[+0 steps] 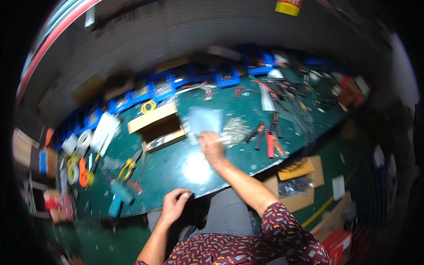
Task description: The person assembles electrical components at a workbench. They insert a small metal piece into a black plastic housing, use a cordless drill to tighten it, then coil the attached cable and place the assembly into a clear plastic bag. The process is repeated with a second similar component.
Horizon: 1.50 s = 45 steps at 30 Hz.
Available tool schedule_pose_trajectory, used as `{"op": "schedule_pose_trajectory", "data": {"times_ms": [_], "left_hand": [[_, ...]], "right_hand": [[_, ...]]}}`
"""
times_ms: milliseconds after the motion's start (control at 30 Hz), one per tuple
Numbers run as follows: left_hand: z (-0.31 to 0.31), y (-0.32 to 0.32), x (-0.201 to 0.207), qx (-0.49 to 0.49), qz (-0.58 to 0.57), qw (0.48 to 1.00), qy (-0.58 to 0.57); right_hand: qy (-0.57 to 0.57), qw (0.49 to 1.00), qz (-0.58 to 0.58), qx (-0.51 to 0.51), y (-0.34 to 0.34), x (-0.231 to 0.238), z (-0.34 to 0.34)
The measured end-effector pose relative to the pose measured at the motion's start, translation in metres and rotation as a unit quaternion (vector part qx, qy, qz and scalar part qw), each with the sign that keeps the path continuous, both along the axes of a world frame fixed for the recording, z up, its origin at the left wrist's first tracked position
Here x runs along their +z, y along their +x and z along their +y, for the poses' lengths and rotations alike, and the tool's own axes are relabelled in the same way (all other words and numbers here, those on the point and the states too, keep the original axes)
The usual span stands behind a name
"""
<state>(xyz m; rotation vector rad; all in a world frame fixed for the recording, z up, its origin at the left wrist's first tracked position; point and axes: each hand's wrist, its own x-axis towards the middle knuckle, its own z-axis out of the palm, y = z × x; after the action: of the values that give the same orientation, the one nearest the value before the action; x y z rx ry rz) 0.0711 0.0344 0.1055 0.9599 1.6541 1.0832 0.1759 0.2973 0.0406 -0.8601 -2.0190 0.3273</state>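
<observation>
The open cardboard box (153, 117) stands on the green desk (163, 170), its open side facing the person, with some small shiny pieces inside that are too blurred to name. Just right of the box lies a translucent plastic bag (206, 119), and the right hand (212, 148) grasps its near edge with the fingers drawn together; the hand is blurred. The left hand (176, 203) is nearer the person than the box, at the desk's near edge, its fingers bent and the thumb turned toward them; whether it holds anything, I cannot tell.

Farther right of the box, beyond the bag, a heap of small metal pieces (235, 131) is spread on the desk. Right of that heap, and so well apart from the box, lie a red-handled tool (270, 145) and a bundle of dark cables (293, 104). A yellow coil (149, 106) sits just behind the box, and a curved row of blue bins (163, 89) runs farther behind it. To the box's near left are yellow-handled pliers (128, 169) and a teal power tool (122, 192); farther left of it are an orange ring (83, 172) and a white roll (84, 139).
</observation>
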Motion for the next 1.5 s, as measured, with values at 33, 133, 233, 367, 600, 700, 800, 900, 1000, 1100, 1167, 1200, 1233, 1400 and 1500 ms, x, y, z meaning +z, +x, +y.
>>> {"op": "schedule_pose_trajectory", "data": {"times_ms": [33, 133, 233, 367, 600, 700, 800, 900, 1000, 1100, 1167, 1200, 1233, 1400, 1500], "left_hand": [[0.003, -0.003, -0.008, 0.031, -0.026, 0.999, 0.01], [0.033, -0.009, -0.018, 0.083, -0.119, 0.989, 0.021], [0.06, -0.008, -0.029, 0.138, -0.271, 0.952, 0.026], [0.08, -0.01, -0.043, 0.149, -0.261, 0.953, -0.023], [0.065, -0.009, -0.072, 0.216, -0.235, 0.947, -0.039], [0.065, -0.008, -0.066, 0.207, -0.214, 0.954, 0.013], [0.063, -0.013, -0.072, 0.187, -0.21, 0.956, 0.076], [0.068, 0.016, -0.026, 0.264, -0.16, 0.95, 0.053], [0.053, 0.006, -0.044, 0.247, -0.125, 0.961, 0.026], [0.049, 0.01, -0.041, 0.25, -0.038, 0.966, 0.05], [0.043, 0.016, -0.033, 0.236, 0.011, 0.967, 0.096], [0.038, 0.018, -0.035, 0.215, 0.023, 0.97, 0.111], [0.044, 0.03, -0.021, 0.169, 0.021, 0.978, 0.12], [0.094, 0.091, 0.027, -0.117, 0.089, 0.973, 0.177], [0.132, 0.139, 0.04, -0.254, 0.051, 0.94, 0.223]], "right_hand": [[-0.038, 0.998, 0.037, 0.024, 0.004, 0.032, -0.016], [-0.057, 0.985, 0.122, 0.106, 0.019, 0.054, -0.053], [-0.141, 0.97, 0.086, 0.18, 0.026, 0.036, -0.092], [-0.158, 0.963, 0.018, 0.217, 0.047, 0.03, -0.098], [-0.074, 0.98, 0.039, -0.178, 0.205, 0.052, 0.076], [-0.082, 0.939, -0.09, -0.32, 0.298, 0.036, 0.141], [-0.186, 0.881, -0.22, -0.375, 0.344, 0.033, 0.176], [-0.232, 0.834, -0.298, -0.403, 0.339, 0.035, 0.188], [-0.243, 0.881, -0.228, -0.337, 0.34, 0.04, 0.199], [-0.176, 0.957, -0.004, -0.23, 0.363, 0.034, 0.204], [-0.424, 0.876, 0.182, -0.142, 0.343, 0.082, 0.183], [-0.498, 0.822, 0.258, -0.095, 0.329, 0.115, 0.168], [-0.503, 0.815, 0.285, -0.038, 0.338, 0.132, 0.159], [-0.486, 0.816, 0.312, 0.026, 0.349, 0.221, 0.113], [-0.486, 0.784, 0.375, 0.093, 0.346, 0.271, 0.076]]}}
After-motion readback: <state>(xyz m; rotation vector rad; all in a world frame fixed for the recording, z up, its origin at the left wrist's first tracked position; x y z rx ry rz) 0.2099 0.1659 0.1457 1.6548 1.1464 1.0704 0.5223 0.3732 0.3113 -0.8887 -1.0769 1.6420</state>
